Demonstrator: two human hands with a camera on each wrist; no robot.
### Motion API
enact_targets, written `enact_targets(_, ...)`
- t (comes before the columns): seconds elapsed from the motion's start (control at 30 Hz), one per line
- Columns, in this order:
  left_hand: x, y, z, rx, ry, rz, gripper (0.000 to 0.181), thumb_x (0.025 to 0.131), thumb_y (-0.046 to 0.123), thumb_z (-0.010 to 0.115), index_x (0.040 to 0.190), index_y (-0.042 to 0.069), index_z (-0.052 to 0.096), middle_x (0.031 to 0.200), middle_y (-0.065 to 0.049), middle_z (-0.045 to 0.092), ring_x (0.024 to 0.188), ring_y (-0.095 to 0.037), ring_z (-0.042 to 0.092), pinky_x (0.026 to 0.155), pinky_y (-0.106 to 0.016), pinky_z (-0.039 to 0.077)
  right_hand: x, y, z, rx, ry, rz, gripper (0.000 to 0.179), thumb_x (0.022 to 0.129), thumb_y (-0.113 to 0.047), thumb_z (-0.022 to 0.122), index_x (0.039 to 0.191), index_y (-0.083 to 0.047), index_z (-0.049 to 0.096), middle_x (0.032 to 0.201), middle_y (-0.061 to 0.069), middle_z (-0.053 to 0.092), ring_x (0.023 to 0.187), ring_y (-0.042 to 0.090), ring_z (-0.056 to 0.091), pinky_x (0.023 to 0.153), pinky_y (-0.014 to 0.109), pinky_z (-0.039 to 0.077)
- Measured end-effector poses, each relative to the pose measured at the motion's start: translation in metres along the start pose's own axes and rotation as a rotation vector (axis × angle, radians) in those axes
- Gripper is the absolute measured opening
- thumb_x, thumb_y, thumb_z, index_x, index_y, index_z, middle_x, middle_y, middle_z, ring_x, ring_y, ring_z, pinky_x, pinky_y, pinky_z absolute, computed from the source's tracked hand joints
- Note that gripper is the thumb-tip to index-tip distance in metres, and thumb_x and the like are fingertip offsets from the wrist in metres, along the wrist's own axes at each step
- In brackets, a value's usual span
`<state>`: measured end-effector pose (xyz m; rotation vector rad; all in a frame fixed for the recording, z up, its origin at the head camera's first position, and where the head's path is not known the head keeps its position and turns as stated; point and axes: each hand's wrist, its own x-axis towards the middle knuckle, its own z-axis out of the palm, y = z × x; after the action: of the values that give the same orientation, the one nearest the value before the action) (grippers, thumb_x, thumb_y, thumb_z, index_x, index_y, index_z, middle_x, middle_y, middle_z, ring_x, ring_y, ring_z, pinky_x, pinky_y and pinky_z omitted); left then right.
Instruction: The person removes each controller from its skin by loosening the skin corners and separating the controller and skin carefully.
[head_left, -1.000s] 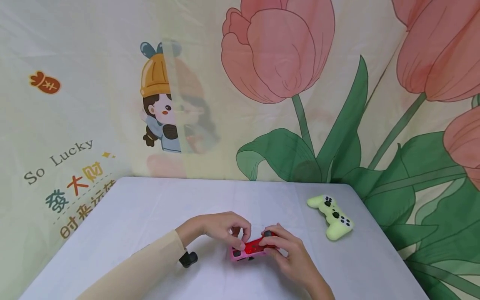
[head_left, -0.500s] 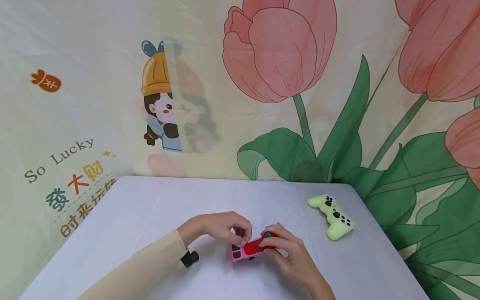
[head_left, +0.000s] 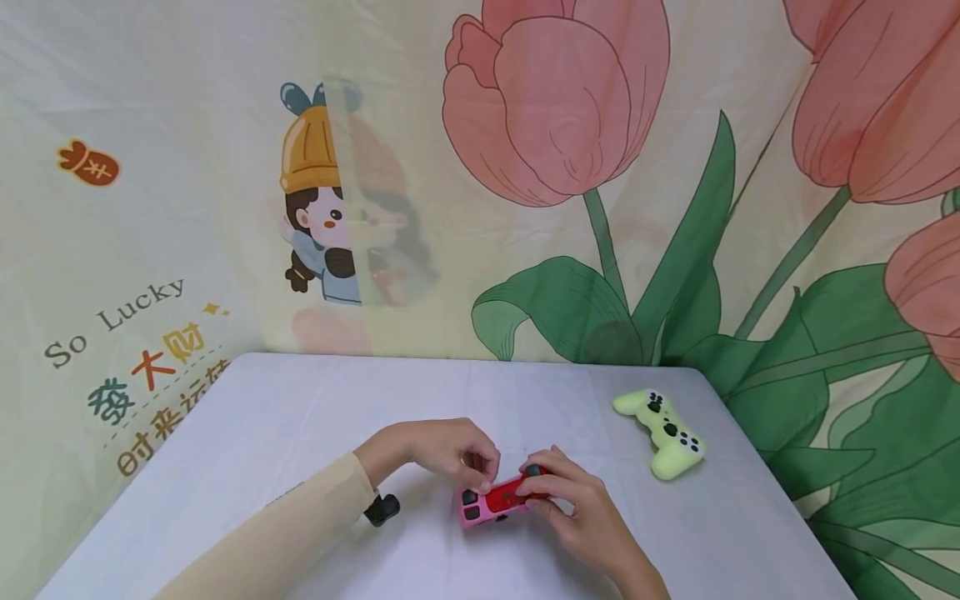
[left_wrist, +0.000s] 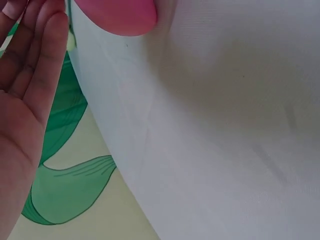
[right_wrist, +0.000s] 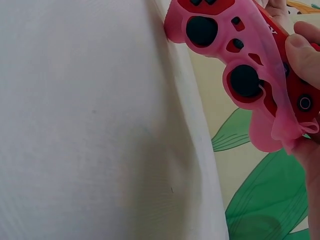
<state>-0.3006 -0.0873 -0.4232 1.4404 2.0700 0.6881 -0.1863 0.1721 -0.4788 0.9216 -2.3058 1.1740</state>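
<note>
A red game controller (head_left: 506,497) is partly inside a pink silicone cover (head_left: 470,510) above the white table. My right hand (head_left: 581,508) grips its right end. In the right wrist view, the thumb (right_wrist: 302,52) presses on the bare red face, and the pink cover (right_wrist: 260,50) is bunched beside it. Both dark thumbsticks poke through holes in the cover. My left hand (head_left: 453,454) has curled fingers and pinches the cover's edge at the left end; its exact grip is partly hidden. The left wrist view shows a rounded pink handle (left_wrist: 125,15) beside the left fingers.
A pale green game controller (head_left: 667,437) lies at the right of the table (head_left: 337,400). A black device (head_left: 382,509) sits at my left wrist. Behind the table hangs a cloth printed with tulips (head_left: 562,108).
My left fingertips have shifted slightly up along the cover's edge, and more of the black buttons at the controller's left end shows. The right hand keeps its grip.
</note>
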Motion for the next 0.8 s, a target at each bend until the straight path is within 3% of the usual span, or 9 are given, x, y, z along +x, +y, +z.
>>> enact_targets(0.27,0.0,0.0,0.004,0.027,-0.019,0.039,0.011,0.103,0.021,0.07,0.093,0.017,0.069,0.093,0.015,0.058,0.087,0.004,0.056,0.088,-0.02,0.053,-0.001,0.003,-0.001,0.023,-0.018,-0.039,0.038,0.085,0.001,0.086,0.108,-0.029,0.078,0.122,-0.002,0.071,0.121,0.019,0.065,0.124,0.028,0.03)
enact_targets(0.33,0.0,-0.002,0.005,0.017,-0.013,0.058,0.01,0.104,0.021,0.068,0.095,0.017,0.067,0.093,0.015,0.057,0.086,0.004,0.054,0.087,-0.019,0.052,-0.002,0.003,-0.002,0.01,-0.024,-0.035,0.037,0.087,-0.001,0.085,0.111,-0.028,0.078,0.122,-0.002,0.071,0.117,0.018,0.066,0.117,0.025,0.041)
enact_targets(0.5,-0.006,-0.005,0.008,-0.076,0.022,0.063,0.01,0.108,0.019,0.062,0.098,0.016,0.062,0.087,0.013,0.054,0.081,0.003,0.051,0.079,-0.018,0.046,-0.003,0.006,-0.001,-0.027,-0.027,-0.014,0.038,0.09,-0.006,0.084,0.12,-0.028,0.078,0.119,-0.006,0.071,0.103,0.013,0.069,0.089,0.025,0.06)
enact_targets(0.67,-0.013,-0.008,0.014,-0.199,0.065,0.008,0.012,0.111,0.018,0.056,0.1,0.015,0.06,0.087,0.012,0.055,0.08,0.0,0.051,0.076,-0.019,0.045,-0.003,0.007,0.001,-0.031,-0.041,-0.04,0.035,0.093,-0.011,0.081,0.123,-0.028,0.079,0.117,-0.008,0.068,0.099,0.011,0.066,0.084,0.027,0.059)
enact_targets(0.8,-0.016,-0.011,0.02,-0.267,0.059,-0.019,0.013,0.112,0.018,0.055,0.101,0.013,0.059,0.089,0.011,0.055,0.081,-0.001,0.05,0.075,-0.019,0.044,-0.005,0.009,0.004,-0.009,-0.082,-0.025,0.036,0.093,-0.011,0.081,0.124,-0.028,0.08,0.117,-0.008,0.068,0.099,0.01,0.065,0.084,0.027,0.059)
